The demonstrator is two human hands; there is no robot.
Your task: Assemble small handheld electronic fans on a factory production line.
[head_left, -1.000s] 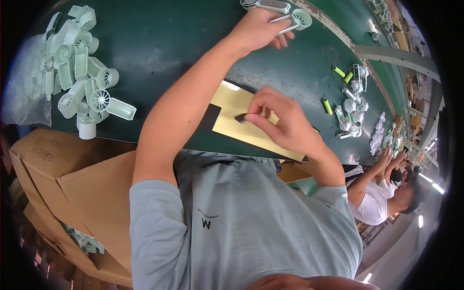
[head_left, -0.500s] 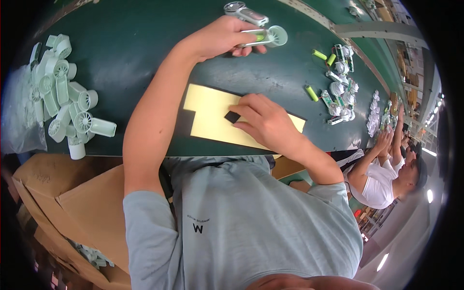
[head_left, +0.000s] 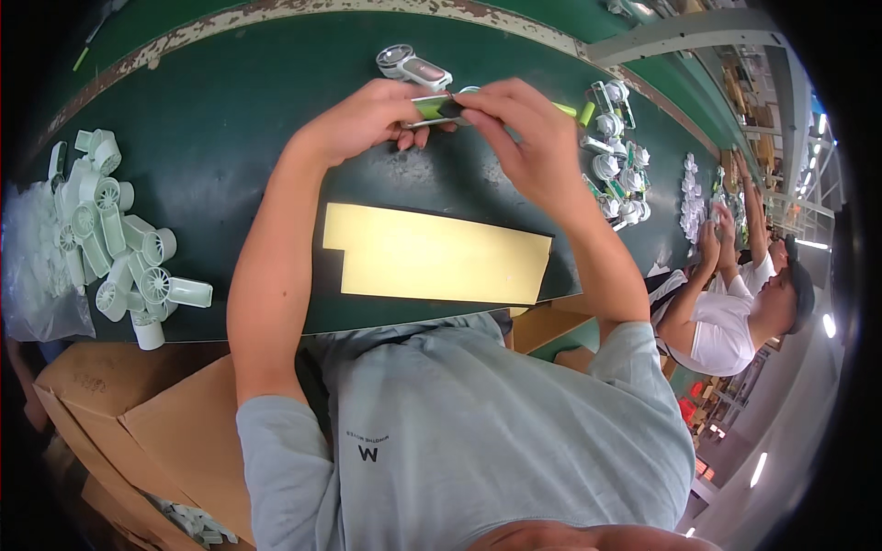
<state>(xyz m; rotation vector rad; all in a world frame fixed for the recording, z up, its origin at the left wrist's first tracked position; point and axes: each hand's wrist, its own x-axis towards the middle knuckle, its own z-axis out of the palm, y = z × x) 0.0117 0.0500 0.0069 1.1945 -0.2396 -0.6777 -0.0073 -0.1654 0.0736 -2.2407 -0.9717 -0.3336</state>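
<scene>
My left hand (head_left: 363,119) grips a pale green fan housing (head_left: 415,123) with a bright green cell (head_left: 429,107) lying in its handle part. In the fingertips of my right hand (head_left: 528,133) is a small black pad (head_left: 450,108), held at the housing over the cell. The fingers hide most of the housing's round end. Just beyond my left hand rests a white handheld fan (head_left: 418,69). Nearer to me, a yellow backing sheet (head_left: 441,257) with a dark border lies flat on the green table (head_left: 230,119).
Several pale green housings (head_left: 115,220) are piled at the left beside a clear plastic bag (head_left: 37,266). Fan parts with motors and wires (head_left: 620,165) stand at the right, with white pieces (head_left: 691,197) farther along. Cardboard boxes (head_left: 175,422) sit below the edge. A co-worker (head_left: 717,321) is at the right.
My right hand has lifted the black pad from the yellow sheet and carried it up to the housing. My left hand has shifted a little left and nearer in the picture.
</scene>
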